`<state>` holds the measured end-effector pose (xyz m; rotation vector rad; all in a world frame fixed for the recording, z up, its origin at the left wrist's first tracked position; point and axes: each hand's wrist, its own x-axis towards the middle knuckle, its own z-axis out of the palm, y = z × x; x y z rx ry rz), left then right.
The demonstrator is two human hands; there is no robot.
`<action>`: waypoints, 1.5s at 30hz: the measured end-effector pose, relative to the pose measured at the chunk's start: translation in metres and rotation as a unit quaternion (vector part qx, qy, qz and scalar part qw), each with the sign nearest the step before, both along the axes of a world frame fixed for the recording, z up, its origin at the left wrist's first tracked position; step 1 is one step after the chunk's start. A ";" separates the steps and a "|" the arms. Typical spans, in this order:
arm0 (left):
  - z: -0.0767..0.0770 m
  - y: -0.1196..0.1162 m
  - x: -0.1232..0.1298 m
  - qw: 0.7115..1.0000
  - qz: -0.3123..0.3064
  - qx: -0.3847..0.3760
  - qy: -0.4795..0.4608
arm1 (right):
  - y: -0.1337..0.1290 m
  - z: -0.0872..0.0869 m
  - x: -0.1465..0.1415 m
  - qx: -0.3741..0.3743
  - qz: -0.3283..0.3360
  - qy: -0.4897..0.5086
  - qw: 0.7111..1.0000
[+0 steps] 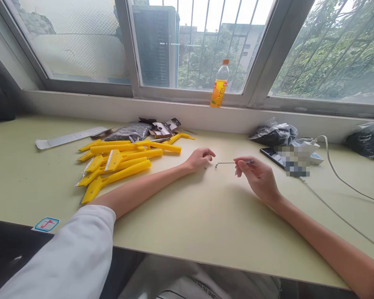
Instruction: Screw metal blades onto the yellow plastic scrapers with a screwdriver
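And here's the pale green table [180, 226], spanning the frame, with yellow scrapers [127, 171] heaped left of centre, some blades showing. Behind them, a clear plastic bag [127, 132] packed with black contents; another clear bag [274, 133] sits right of centre, something dark inside, and a third bag [366, 142], dark-filled too, at the far right. Up on the sill, upper centre, stands an orange-capped drink bottle [218, 92], clear at the top, orange-yellow lower down. Now the right hand [262, 179], right of centre, pinching a slim, straight, silvery metal rod [227, 163]. The left hand [199, 160] is at mid-frame, fingers curled; can't tell whether they grip anything. The rod points left between the hands, and at its tip, a tiny shiny metal piece [216, 165]!
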<state>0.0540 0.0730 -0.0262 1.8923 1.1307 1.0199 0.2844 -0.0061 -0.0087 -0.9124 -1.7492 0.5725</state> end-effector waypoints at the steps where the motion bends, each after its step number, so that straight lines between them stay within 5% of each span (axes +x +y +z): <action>1: 0.000 0.000 0.000 1.000 -0.001 0.000 -0.001 | 0.000 0.000 0.000 0.001 0.000 0.000 1.000; 45: 0.003 -0.006 -0.001 0.999 -0.028 0.011 0.019 | 0.003 -0.003 0.001 -0.001 0.010 -0.034 0.999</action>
